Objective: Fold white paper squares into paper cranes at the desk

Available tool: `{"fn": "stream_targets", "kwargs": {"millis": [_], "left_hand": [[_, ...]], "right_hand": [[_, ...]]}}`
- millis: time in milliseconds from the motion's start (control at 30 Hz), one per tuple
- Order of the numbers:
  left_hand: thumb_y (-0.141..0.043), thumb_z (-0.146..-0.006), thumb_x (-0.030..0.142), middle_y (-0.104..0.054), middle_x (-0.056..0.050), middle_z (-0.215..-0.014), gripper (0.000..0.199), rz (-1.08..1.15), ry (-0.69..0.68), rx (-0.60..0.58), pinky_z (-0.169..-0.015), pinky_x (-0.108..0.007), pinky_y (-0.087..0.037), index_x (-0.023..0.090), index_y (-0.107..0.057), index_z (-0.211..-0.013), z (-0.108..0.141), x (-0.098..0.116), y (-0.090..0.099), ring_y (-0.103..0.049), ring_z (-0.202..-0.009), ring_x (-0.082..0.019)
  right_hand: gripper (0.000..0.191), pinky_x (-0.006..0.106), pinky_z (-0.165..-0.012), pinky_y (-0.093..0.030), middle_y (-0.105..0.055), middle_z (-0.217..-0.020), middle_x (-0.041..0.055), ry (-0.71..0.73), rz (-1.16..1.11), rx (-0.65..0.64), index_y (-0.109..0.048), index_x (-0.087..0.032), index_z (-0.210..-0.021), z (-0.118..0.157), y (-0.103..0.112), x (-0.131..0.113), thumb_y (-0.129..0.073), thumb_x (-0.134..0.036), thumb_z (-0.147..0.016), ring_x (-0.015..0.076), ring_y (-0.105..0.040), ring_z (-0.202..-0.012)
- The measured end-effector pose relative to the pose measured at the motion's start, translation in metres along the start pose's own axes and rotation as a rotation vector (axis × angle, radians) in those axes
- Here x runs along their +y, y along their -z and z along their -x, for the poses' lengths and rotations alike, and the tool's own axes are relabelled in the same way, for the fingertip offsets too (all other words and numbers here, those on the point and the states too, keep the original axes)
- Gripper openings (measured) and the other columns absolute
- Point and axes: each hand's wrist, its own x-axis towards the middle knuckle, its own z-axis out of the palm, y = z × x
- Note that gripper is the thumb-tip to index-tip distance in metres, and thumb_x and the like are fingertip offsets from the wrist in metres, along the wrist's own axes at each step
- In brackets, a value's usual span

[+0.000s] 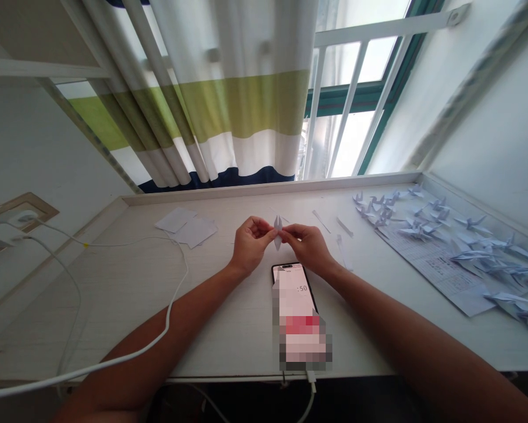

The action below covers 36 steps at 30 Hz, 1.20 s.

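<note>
White smartphone [290, 273] face up on a pale wood-grain desk [114, 305], nearest the body; screen pixelated, only ":50" legible. White charging cable [311, 389] leaves its lower end over the desk edge. Second white cable [176, 302] crosses the left forearm [189, 299]. Just beyond the phone, left hand [250, 245] and right hand [307, 248] are both closed in a pinch on 1 narrow folded paper piece [277, 232], held upright between them, above the phone; fingers hide its middle, so the folds are hard to make out. Thin paper strips [321, 221] lie right of the hands, loose white paper squares [193, 231] left. Far right, many paper cranes [469, 223] cover a printed sheet [435, 273], cut off by the frame edge. Beyond, striped curtain [233, 106] partly hides a barred window [356, 88].
</note>
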Motion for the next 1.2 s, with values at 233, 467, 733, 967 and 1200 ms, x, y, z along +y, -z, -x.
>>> {"fn": "stream_targets", "kwargs": {"millis": [233, 467, 733, 967, 1200], "left_hand": [[-0.087, -0.068, 0.032, -0.069, -0.002, -0.082, 0.034, -0.064, -0.027, 0.000, -0.078, -0.030, -0.054, 0.016, -0.063, -0.085, -0.001, -0.003, -0.001, -0.067, -0.077, -0.014], [-0.087, -0.069, 0.035, -0.071, -0.003, -0.086, 0.040, 0.079, 0.101, -0.062, -0.079, -0.029, -0.053, 0.015, -0.068, -0.097, -0.003, -0.002, -0.002, -0.066, -0.080, -0.014], [-0.084, -0.072, 0.043, -0.073, -0.006, -0.078, 0.034, 0.018, 0.154, -0.164, -0.072, -0.030, -0.051, 0.012, -0.075, -0.085, -0.002, 0.001, 0.003, -0.065, -0.071, -0.016], [-0.084, -0.071, 0.046, -0.072, -0.005, -0.078, 0.037, 0.021, 0.180, -0.192, -0.068, -0.028, -0.050, 0.013, -0.075, -0.084, 0.000, 0.007, 0.000, -0.061, -0.070, -0.013], [-0.083, -0.072, 0.048, -0.068, -0.002, -0.081, 0.038, 0.066, 0.321, -0.290, -0.068, -0.024, -0.050, 0.014, -0.069, -0.084, -0.003, 0.001, 0.005, -0.060, -0.075, -0.012]], "right_hand": [[0.021, 0.035, -0.072, -0.049, -0.075, -0.075, 0.0050, 0.066, 0.164, 0.011, -0.076, -0.020, -0.080, -0.001, -0.001, -0.001, -0.061, -0.029, -0.091, 0.0207, -0.066, -0.071], [0.025, 0.033, -0.071, -0.052, -0.076, -0.082, 0.0078, -0.021, -0.119, -0.007, -0.075, -0.016, -0.085, -0.003, -0.001, 0.003, -0.068, -0.040, -0.087, 0.0212, -0.068, -0.076], [0.043, 0.034, -0.074, -0.054, -0.073, -0.077, 0.0065, -0.132, -0.385, -0.160, -0.073, -0.015, -0.080, -0.006, 0.006, 0.004, -0.076, -0.058, -0.077, 0.0182, -0.066, -0.072], [0.044, 0.030, -0.063, -0.047, -0.067, -0.067, 0.0041, -0.026, -0.184, -0.078, -0.069, -0.016, -0.075, -0.007, 0.007, 0.005, -0.068, -0.060, -0.084, 0.0164, -0.060, -0.063], [0.034, 0.029, -0.058, -0.045, -0.063, -0.063, 0.0017, 0.041, 0.111, -0.039, -0.064, -0.018, -0.075, -0.004, 0.004, 0.005, -0.059, -0.046, -0.094, 0.0154, -0.057, -0.058]]}}
